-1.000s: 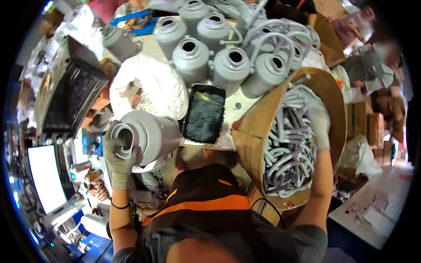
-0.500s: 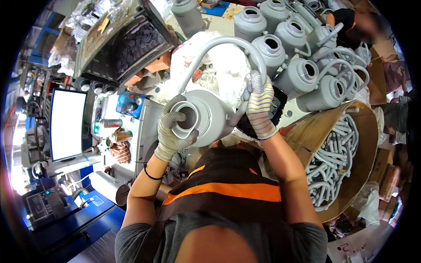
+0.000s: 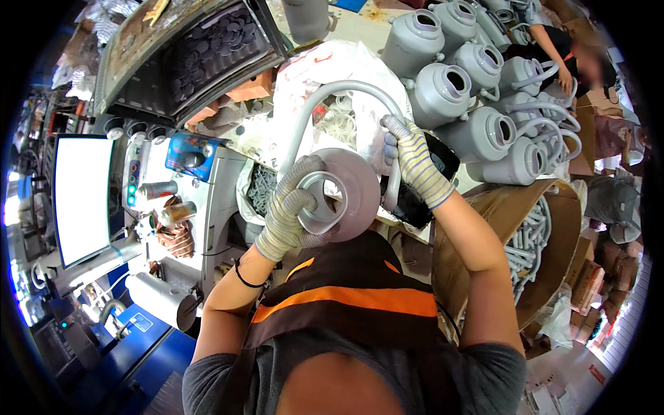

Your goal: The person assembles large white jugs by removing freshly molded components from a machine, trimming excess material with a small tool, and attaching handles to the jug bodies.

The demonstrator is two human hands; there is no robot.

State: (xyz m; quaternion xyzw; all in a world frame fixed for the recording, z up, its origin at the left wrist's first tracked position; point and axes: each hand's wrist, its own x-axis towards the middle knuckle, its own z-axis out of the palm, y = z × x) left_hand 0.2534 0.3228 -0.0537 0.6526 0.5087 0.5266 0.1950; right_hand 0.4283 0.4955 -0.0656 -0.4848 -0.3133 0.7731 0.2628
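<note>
Grey jug (image 3: 346, 194) held mid-scene, left hand (image 3: 290, 214) fingers hooked in its mouth. Right hand (image 3: 415, 162) grips curved handle (image 3: 332, 93). Judgement: steady jug, seat handle ends squarely.

A pale, cluttered workbench (image 3: 360, 24) carries the load. Grey plastic jugs (image 3: 477, 90) lie on their sides in a packed cluster along its far right part, and just left of the jugs sits a crumpled white plastic bag (image 3: 332, 66).
</note>
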